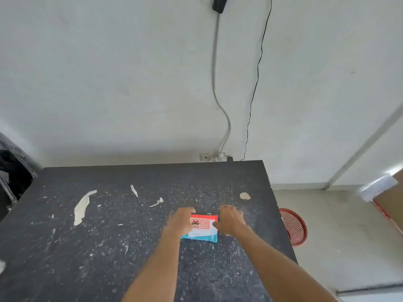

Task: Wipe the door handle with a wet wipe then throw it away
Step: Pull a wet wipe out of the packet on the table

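A small pack of wet wipes point(201, 228), red on top with a white label and a blue lower edge, lies flat on the dark table point(109, 236). My left hand point(181, 221) presses on its left side, fingers over the edge. My right hand point(231, 219) rests at its right side, thumb touching the label. A red mesh basket point(294, 227) stands on the floor just right of the table. No door handle is in view.
The table is scratched and spattered with pale paint patches. Behind it is a white wall with two hanging cables point(226, 127) and a socket point(214, 157). Dark objects point(13, 171) sit at the left. A brown panel point(390, 201) leans at the right.
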The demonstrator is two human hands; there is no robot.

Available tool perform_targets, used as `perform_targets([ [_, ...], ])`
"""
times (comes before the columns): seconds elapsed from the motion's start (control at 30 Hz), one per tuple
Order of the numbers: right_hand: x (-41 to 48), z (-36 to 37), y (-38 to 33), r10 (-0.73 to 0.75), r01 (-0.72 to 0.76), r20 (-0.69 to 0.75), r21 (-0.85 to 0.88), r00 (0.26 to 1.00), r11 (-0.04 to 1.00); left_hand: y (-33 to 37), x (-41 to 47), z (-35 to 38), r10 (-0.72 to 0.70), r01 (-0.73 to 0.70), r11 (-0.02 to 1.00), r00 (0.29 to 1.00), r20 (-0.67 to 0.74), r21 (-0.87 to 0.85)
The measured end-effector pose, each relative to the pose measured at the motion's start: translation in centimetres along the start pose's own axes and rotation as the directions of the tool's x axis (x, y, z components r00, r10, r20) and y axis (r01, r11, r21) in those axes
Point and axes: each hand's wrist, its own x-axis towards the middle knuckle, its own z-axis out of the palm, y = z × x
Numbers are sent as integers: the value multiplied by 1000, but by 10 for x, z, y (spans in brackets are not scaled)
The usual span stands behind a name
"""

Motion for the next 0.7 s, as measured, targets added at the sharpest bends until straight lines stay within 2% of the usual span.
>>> perform_targets([
  [0.17, 3, 30, -2, -21, 21, 54, -3, 998, 1000, -8, 3, 25, 21, -22, 998, 999, 27, 57],
  [0.3, 1, 48, -4, -35, 35, 65, 2, 997, 999, -13, 4, 44, 46, -46, 998, 999, -15, 37],
  [0.7, 4, 60, -8, -7, 6, -34, -2, 999, 1000, -19, 16, 45, 50, -45, 998, 993, -109, 43],
])
